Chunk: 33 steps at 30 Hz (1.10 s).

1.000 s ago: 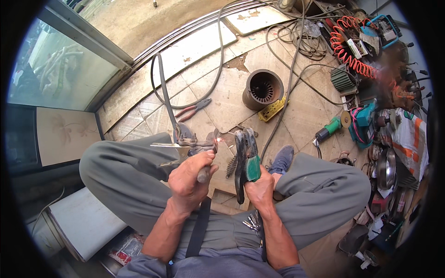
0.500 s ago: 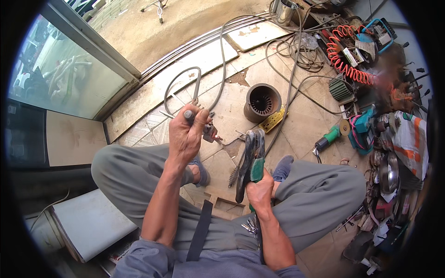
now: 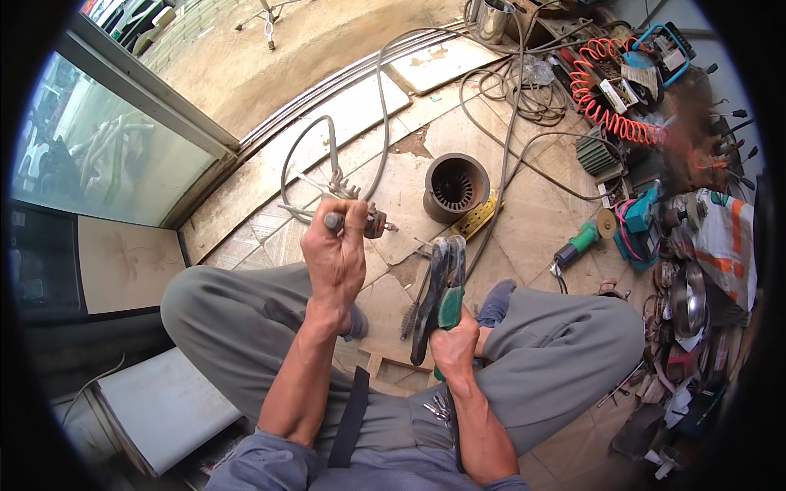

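My left hand point(image 3: 334, 260) is closed around a tool with a round grey metal end point(image 3: 333, 221) pointing up out of the fist. Beyond the knuckles shows a dark metal piece point(image 3: 374, 224) with a small reddish tip; whether it belongs to the same tool I cannot tell. A toothed grey part point(image 3: 341, 188) sits at the end of a thick cable point(image 3: 332, 135), just past that fist. My right hand point(image 3: 454, 348) grips a tool with a green handle point(image 3: 449, 308) and black, curved, jaw-like parts point(image 3: 427, 315). Its exact kind is unclear.
A hollow, slotted metal cylinder point(image 3: 456, 187) stands on the tiles beside a yellow perforated strip point(image 3: 475, 215). A wire brush point(image 3: 409, 317) lies between my feet. Rightward are a green grinder point(image 3: 580, 244), an orange coiled hose point(image 3: 583, 90) and crowded tools. A glass door point(image 3: 115, 139) stands left.
My left hand has come slightly nearer and to the right with its tool, showing more of the toothed part behind it. The right hand keeps its grip, and the whole view has shifted a little.
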Motion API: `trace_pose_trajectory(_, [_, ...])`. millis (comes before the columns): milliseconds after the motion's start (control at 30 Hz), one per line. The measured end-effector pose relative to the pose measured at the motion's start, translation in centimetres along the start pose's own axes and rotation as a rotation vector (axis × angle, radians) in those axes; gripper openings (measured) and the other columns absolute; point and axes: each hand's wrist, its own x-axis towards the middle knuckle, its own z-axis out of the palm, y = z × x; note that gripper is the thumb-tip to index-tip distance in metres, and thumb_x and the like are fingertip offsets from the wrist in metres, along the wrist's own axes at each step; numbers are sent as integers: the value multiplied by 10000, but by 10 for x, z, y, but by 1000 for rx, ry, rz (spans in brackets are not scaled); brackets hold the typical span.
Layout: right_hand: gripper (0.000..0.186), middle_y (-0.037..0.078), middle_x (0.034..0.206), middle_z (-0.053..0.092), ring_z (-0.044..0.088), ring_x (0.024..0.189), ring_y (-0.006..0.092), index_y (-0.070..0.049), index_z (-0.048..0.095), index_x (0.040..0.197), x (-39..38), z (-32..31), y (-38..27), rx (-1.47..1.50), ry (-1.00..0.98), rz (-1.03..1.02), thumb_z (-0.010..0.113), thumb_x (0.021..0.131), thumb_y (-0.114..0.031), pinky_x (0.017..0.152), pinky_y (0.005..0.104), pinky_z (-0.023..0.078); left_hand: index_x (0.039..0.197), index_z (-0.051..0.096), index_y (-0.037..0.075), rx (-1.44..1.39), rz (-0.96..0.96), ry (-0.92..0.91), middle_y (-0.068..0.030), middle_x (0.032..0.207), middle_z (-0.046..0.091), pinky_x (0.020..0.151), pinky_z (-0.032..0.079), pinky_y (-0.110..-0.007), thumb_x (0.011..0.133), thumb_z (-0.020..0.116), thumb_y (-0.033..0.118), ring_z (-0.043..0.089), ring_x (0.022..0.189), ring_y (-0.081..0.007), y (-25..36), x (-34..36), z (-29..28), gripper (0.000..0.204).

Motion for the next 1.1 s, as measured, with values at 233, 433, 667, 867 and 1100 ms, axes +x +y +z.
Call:
trace_pose_trajectory(233, [146,147,713,659,643,683,175,13,640,921,-9,0,-9,-57,-53,74,654,784,-35,656,356,502,1034,598,-10,357,92,-161,-171,1060,671,856,525,-373,942,661,52,659,956,-312,13,-76,-47,129])
trace_pose_trajectory(433, [147,155,710,662,649,661,202,10,639,909,-15,-2,-2,-156,-57,42,683,792,-67,645,361,501,1133,614,-19,411,178,-204,-186,1147,681,839,575,-377,881,714,-1,706,960,-326,-1,-133,-63,272])
trace_pose_trajectory(667, [178,43,715,610,572,671,141,12,629,921,-18,0,-1,-196,-96,56,566,757,46,640,308,470,1123,614,-37,378,141,-256,-203,1182,655,749,600,-307,932,669,3,737,861,-223,-5,-149,-65,203])
trace_pose_trajectory(867, [187,30,751,639,578,706,115,11,639,934,-18,1,7,-204,-122,73,539,788,70,653,289,477,1124,621,-36,401,149,-245,-199,1172,663,730,595,-310,922,677,1,734,850,-219,-4,-147,-64,213])
trace_pose_trajectory(1100, [163,71,762,678,622,720,134,16,654,945,-12,5,-7,-53,-71,47,578,803,35,671,305,500,1076,648,-28,448,187,-143,-194,1064,711,843,560,-355,900,761,128,707,962,-312,10,-99,-60,261])
